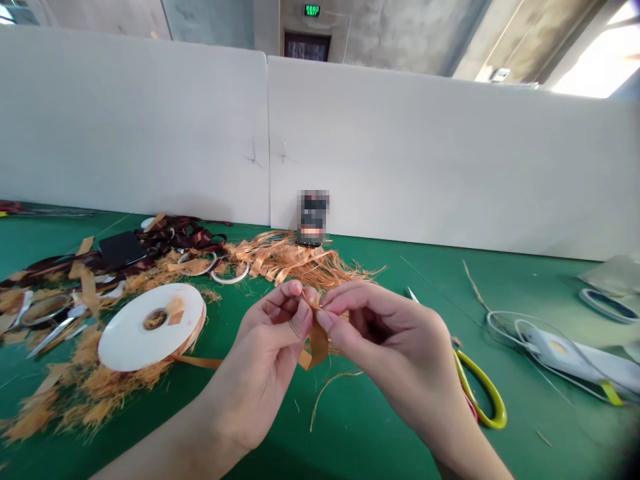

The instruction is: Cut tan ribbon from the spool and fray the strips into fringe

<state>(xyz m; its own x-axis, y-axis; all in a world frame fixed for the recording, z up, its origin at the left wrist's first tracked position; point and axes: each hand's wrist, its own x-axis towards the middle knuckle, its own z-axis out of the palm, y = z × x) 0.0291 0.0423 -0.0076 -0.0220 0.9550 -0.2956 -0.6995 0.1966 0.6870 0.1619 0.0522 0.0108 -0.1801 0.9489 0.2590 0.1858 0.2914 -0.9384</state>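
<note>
The left hand (267,360) and right hand (387,353) are bare, with short, trimmed fingernails (303,327); the slim left forearm (175,440) and right forearm (465,447) run uncovered past the view's lower edge.

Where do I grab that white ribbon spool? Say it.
Probably by the outer rim of the white ribbon spool, from above on its far left: it lies flat on the green mat, and that side is away from the tan ribbon trailing toward the left hand.

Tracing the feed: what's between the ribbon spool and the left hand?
In the head view, a strip of tan ribbon runs from the ribbon spool toward the left hand, across the green mat.
</note>
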